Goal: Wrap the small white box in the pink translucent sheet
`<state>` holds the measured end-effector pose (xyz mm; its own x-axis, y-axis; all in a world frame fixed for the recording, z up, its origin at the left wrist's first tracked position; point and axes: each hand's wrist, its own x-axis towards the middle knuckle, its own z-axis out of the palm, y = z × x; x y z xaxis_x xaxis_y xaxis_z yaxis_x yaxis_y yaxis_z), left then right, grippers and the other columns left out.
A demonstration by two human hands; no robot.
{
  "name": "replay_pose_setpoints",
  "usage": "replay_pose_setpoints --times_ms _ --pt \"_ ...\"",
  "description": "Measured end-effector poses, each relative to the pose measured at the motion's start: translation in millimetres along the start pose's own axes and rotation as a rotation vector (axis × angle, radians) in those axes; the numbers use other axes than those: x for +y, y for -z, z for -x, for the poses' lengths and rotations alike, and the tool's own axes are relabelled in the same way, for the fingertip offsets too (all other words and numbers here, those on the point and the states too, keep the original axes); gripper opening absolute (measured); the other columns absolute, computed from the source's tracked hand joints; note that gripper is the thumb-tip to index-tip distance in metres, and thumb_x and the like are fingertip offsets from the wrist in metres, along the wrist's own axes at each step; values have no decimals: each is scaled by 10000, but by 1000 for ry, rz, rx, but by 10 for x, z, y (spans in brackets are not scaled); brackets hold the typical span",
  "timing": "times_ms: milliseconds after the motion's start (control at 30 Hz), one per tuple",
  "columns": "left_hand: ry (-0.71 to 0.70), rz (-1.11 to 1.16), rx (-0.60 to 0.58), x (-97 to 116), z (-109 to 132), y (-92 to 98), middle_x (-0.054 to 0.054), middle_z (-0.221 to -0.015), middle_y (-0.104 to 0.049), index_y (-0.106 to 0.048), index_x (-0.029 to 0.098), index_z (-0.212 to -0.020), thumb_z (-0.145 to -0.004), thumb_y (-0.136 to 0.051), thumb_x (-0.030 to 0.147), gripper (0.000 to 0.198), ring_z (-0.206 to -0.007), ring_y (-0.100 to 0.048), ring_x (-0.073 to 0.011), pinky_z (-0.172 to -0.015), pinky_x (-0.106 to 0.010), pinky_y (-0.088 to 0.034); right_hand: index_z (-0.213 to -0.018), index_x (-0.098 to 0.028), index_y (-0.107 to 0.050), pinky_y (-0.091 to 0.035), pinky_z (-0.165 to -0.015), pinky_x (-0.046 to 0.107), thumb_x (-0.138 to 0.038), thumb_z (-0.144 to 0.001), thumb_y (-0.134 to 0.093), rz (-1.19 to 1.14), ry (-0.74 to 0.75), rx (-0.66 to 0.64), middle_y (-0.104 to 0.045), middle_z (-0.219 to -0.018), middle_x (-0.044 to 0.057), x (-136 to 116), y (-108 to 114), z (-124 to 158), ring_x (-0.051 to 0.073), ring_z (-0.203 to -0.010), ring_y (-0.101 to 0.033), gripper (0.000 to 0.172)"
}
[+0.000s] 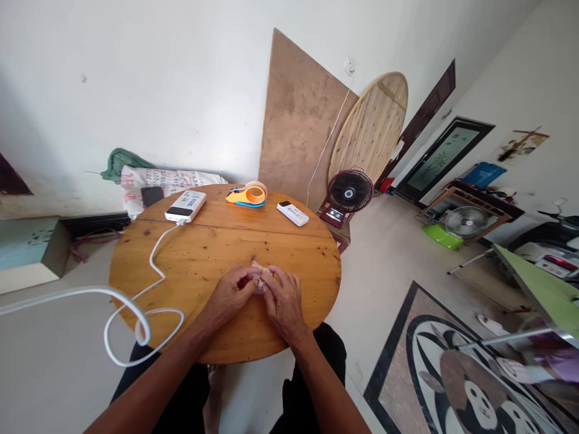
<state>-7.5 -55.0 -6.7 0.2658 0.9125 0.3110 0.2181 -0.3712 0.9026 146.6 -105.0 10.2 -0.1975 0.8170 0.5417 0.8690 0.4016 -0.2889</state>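
Over the front part of the round wooden table [181, 259], my left hand [233, 292] and my right hand [284, 298] meet around a small, pale, crumpled piece that looks like paper or thin plastic [259, 279]. The fingers of both hands are closed on it, left thumb and fingertips at its left side, right ones at its right. Much of the piece is covered by my fingers, so its exact kind is unclear. Beyond my hands lie an orange tape dispenser [251, 194], a white power bank [186, 206] and a smaller white power bank [292, 213].
A white cable [156, 253] runs from the larger power bank, looping off the table's left side. Printed sacks [176, 178] lie against the wall. Behind the table's right edge stand a small fan [349, 190] and a leaning wooden round top [371, 129]. A person's feet [513, 369] show at right.
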Motion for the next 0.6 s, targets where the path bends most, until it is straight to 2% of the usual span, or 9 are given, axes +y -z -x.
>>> replay_pose_setpoints --times_ms 267,433,600 --pt "-8 -1 2 43 -5 19 -32 -893 -691 -674 200 -954 -778 -530 271 238 -846 -614 -171 -806 -307 -484 -1138 -257 -566 -348 -914 364 -221 -911 -439 14 -4 -2 -529 -1249 74 -8 1 0 208 -1111 -482 263" --pt "36 49 -23 74 -7 49 -53 -929 -690 -669 177 -969 -754 -543 279 270 -859 -617 -185 -816 -332 -485 -1128 -220 -545 -345 -932 364 -217 -904 -435 -18 -25 -8 -522 -1267 83 3 -6 20 209 -1135 -471 249" --pt "96 142 -38 75 2 68 -63 -924 -682 -653 149 -1031 -748 -543 299 339 -853 -615 -186 -815 -337 -488 -1231 -234 -497 -346 -941 362 -202 -902 -422 -36 -28 -13 -509 -1276 82 20 -10 29 208 -1142 -463 339"
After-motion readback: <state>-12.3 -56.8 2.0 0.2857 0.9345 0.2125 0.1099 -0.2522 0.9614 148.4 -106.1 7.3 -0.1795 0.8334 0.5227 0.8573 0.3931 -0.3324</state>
